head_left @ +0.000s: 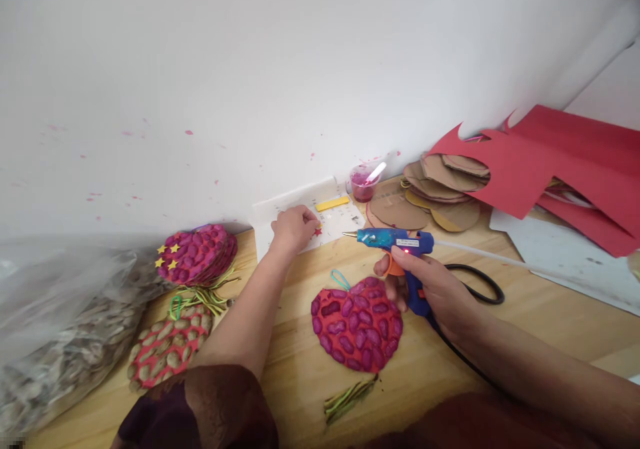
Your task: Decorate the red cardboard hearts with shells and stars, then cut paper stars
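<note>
My right hand (425,282) is wrapped around a blue hot glue gun (393,240) with an orange trigger and a lit red light. Its metal nozzle points left, above the table. My left hand (296,227) reaches to a white printed sheet (345,222), fingers pinched; a sliver of yellow shows at the tips, too small to name. Beside those fingertips lies a small red star (318,232). Below the glue gun rests a heart-like red piece (357,325) covered in purple-painted peanut shells, with a teal loop on top and a green-yellow tassel (350,399) underneath.
A yellow strip (332,203) lies on the sheet, near a cup of purple paint (363,185). Cardboard cutouts (435,199) and red card (530,155) are at right. At left are stacked purple pieces (195,252), an unpainted peanut-shell piece (173,342) and a plastic bag of shells (85,342).
</note>
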### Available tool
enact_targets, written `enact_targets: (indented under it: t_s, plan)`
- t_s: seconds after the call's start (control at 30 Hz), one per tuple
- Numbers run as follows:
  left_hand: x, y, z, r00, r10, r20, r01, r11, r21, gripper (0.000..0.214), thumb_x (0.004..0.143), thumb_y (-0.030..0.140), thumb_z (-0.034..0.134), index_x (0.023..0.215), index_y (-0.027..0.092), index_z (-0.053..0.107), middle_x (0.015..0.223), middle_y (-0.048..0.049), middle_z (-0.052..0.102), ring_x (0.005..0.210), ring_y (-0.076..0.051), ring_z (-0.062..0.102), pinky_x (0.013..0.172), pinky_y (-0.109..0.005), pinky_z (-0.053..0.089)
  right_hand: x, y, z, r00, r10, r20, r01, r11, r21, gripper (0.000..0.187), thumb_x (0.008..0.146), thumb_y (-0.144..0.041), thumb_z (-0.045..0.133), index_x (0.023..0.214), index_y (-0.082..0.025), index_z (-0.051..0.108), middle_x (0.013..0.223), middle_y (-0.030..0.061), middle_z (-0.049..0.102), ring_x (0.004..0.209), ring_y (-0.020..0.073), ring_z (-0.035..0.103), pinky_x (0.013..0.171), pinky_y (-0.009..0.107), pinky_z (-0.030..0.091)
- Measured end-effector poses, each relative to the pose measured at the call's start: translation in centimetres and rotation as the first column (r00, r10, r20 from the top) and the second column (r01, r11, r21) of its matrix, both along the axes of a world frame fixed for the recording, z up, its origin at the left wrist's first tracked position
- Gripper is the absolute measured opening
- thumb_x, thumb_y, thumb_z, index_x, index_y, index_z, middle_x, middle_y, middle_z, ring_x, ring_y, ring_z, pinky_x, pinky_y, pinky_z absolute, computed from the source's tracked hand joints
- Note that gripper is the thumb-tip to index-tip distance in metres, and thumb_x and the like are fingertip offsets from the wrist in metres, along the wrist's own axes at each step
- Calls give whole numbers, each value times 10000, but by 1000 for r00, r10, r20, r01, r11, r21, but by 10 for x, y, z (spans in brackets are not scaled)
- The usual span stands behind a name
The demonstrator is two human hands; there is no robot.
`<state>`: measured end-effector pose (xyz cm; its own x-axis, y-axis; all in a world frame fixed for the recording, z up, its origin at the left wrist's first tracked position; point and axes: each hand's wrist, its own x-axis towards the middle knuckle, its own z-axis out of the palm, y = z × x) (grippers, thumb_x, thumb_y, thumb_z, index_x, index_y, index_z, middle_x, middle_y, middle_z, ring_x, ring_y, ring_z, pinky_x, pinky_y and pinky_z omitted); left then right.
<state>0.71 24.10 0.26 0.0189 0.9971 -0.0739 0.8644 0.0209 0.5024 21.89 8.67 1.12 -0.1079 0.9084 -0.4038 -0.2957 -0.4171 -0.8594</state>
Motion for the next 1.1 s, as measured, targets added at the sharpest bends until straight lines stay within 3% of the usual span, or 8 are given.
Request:
enact_targets:
  t_s: [0.23, 0.37, 0.6, 0.73, 0.83, 0.93, 1.03, 1.1]
  plan:
    - [-17, -26, 13, 940, -82, 331, 78, 997, 24, 172, 795, 360, 652, 804, 190, 629, 768, -9, 712, 703, -148, 630, 673, -258, 472, 1, 1, -1, 1000, -11, -21, 12, 1000, 20, 417, 879, -584, 591, 807, -182, 671, 584, 23, 637, 483, 132, 531, 479, 240, 412]
    - [-17, -64, 24, 723, -47, 689, 99, 994, -36, 252, 696, 375, 782, 761, 181, 635, 756, -4, 699, 706, -129, 614, 701, -254, 472, 0, 1, 0, 994, -18, -103, 23, 999, 43, 385, 888, -555, 603, 803, -183, 653, 762, 51, 687, 562, 136, 586, 454, 221, 413]
    - [5, -131, 25, 491, 144, 859, 17, 984, -175, 284, 655, 312, 822, 868, 210, 663, 753, 24, 682, 683, -109, 623, 685, -237, 497, -6, -4, 7, 1000, -20, -20, 21, 998, 56, 296, 841, -474, 689, 817, -183, 643, 728, 33, 678, 590, 141, 592, 474, 227, 429]
    - [17, -158, 17, 527, 116, 842, -30, 993, -118, 213, 736, 320, 780, 895, 223, 676, 823, 9, 712, 732, -129, 659, 705, -249, 528, -10, -10, 11, 1000, 20, -17, -18, 997, 71, 212, 782, -357, 755, 813, -182, 641, 772, 26, 711, 604, 136, 618, 489, 230, 436]
    - [17, -172, 10, 718, -80, 692, -63, 982, 179, 113, 834, 270, 711, 935, 237, 674, 875, -9, 723, 808, -158, 682, 760, -281, 554, -13, -12, 10, 997, 52, -59, -52, 999, 11, 209, 790, -352, 748, 843, -187, 632, 771, 23, 715, 600, 142, 653, 455, 212, 418]
    - [6, -178, 3, 878, -405, 256, 181, 776, 605, 242, 850, 125, 685, 1050, 262, 672, 975, -20, 744, 922, -178, 685, 846, -323, 557, -12, -11, 7, 986, 103, -128, -112, 991, -68, 219, 810, -371, 735, 893, -199, 626, 774, 31, 729, 605, 154, 681, 424, 193, 393]
    - [-7, -179, 2, 784, -600, -160, 495, 448, 745, 378, 843, 80, 693, 1196, 206, 647, 1144, -73, 744, 1073, -227, 661, 915, -380, 544, -9, -10, 3, 962, 191, -196, -209, 975, -77, 231, 806, -384, 743, 894, -196, 642, 733, 24, 727, 587, 146, 672, 427, 191, 394]
    - [-11, -178, 4, 714, -628, -310, 606, 331, 724, 338, 878, 92, 654, 1213, 131, 642, 1212, -128, 719, 1128, -258, 636, 923, -405, 533, -8, -11, 3, 954, 210, -212, -227, 972, -59, 212, 788, -355, 760, 880, -194, 656, 723, 15, 725, 594, 142, 665, 458, 201, 416]
